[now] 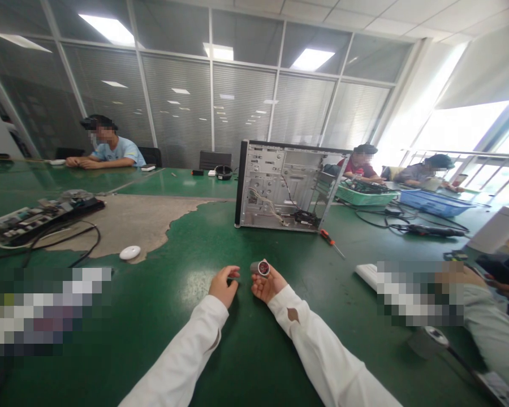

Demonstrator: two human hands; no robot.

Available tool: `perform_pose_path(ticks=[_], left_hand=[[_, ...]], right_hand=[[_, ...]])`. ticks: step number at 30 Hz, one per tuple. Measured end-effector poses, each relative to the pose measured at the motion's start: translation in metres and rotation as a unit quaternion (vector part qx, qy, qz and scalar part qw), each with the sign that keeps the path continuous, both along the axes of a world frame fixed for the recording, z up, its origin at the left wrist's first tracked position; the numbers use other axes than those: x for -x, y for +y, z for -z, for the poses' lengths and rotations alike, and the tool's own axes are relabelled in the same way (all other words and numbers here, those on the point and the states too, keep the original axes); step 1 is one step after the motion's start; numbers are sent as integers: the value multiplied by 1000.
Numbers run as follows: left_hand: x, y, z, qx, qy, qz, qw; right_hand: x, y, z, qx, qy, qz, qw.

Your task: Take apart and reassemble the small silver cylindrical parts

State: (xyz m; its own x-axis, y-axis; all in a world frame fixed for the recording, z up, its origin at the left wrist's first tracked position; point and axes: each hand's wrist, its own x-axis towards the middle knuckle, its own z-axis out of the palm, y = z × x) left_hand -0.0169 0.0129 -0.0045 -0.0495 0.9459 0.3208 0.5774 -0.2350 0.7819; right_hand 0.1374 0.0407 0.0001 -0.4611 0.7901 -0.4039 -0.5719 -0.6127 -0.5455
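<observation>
Nearest, two white sleeves (186,345) are resting over the green table (246,362), running toward twelve o'clock. The left hand (224,286) is lying at the right hand's nine o'clock, its thumb and fingers loosely curled and apart, holding nothing and pointing toward a grey cylinder (260,268) without touching it. The right hand (269,284) is holding that cylinder, thumb and fingers closed around its side, and its round open end is facing the wearer, showing something reddish inside. The cylinder is looking light enough for one hand, and probably stiff-walled; its smooth side may be slippery. Whatever is sitting inside may be delicate, so the outer wall is offering the safest hold, with fingertips clear of the opening. Farther off, a white disc (130,252) is lying at ten o'clock, a screwdriver (331,241) at two, and an open computer case (294,169) is standing near twelve.
</observation>
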Motion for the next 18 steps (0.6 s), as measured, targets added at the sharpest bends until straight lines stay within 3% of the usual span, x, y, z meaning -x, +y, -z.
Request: perform_pose_path(ticks=[8, 18], left_hand=[[0, 1, 2, 0, 3, 1, 1000], [0, 1, 0, -1, -6, -1, 1000]], right_hand=[[-2, 1, 4, -4, 21, 5, 1000], [-3, -5, -7, 4, 37, 36, 999]])
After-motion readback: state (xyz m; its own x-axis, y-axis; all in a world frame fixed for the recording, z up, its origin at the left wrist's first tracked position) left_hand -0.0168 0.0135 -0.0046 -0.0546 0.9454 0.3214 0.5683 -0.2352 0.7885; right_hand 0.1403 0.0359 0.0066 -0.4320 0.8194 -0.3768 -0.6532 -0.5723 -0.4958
